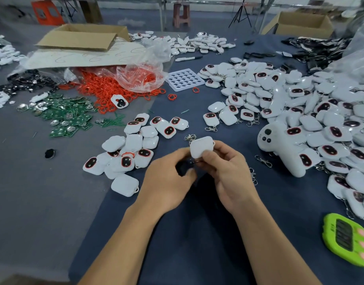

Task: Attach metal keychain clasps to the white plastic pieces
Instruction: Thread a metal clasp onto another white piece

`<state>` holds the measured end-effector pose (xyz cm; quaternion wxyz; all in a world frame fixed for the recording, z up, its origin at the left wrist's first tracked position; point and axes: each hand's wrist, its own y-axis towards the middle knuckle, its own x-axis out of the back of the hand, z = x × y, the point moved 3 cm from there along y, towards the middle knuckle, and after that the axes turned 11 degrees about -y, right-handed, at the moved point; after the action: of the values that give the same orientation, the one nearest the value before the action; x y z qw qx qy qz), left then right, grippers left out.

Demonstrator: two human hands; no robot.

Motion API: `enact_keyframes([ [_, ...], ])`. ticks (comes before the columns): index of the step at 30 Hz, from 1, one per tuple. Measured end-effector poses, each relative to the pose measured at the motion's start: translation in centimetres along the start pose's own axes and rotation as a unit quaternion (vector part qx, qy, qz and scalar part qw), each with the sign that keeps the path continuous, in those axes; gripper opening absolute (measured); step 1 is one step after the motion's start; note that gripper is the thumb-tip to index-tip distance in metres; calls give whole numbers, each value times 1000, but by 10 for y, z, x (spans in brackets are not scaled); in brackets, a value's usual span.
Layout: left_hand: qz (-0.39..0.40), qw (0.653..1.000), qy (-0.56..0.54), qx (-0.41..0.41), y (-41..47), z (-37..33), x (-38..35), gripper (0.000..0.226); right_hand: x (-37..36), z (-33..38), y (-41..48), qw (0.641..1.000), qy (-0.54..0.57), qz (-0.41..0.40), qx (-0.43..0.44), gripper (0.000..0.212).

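Observation:
My right hand [226, 171] grips a white plastic piece [200, 147] between thumb and fingers, back side up, above the dark blue cloth. My left hand [168, 179] is curled just left of it, fingertips pinching something small under the piece; a metal ring shows faintly there [194, 161]. A loose metal clasp [189, 137] lies just behind the held piece. A small pile of white pieces without clasps [134, 149] sits to the left. A big heap of white pieces with clasps [300, 112] fills the right.
A white game controller [279, 149] lies at the heap's edge. Loose clasps [263, 161] lie right of my hands. A green timer [348, 239] sits near right. Red rings [115, 89], green circuit boards [68, 114], a white hole tray [184, 79] and cardboard boxes [82, 36] lie beyond.

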<state>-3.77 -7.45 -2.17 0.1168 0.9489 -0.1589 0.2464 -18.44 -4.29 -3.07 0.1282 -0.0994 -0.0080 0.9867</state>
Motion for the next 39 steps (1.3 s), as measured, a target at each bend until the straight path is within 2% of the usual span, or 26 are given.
enact_keyframes([
  [3,-5,1000,6,-18,2,3,-3,38,3,0,0,999,45,11,-20,25],
  [7,-45,997,-68,-1,1,9,3,35,6,0,2,995,87,-16,-48,20],
  [11,-48,993,-103,14,1,10,5,23,6,0,2,993,103,-32,-54,15],
  [22,-36,986,-160,31,0,6,5,27,6,-3,3,998,59,-18,-34,18],
  [27,-54,987,-147,28,0,5,6,20,6,-3,3,998,50,-2,-33,19],
  [39,-96,987,-126,14,-2,4,9,39,5,-1,1,998,55,-11,-37,19],
])
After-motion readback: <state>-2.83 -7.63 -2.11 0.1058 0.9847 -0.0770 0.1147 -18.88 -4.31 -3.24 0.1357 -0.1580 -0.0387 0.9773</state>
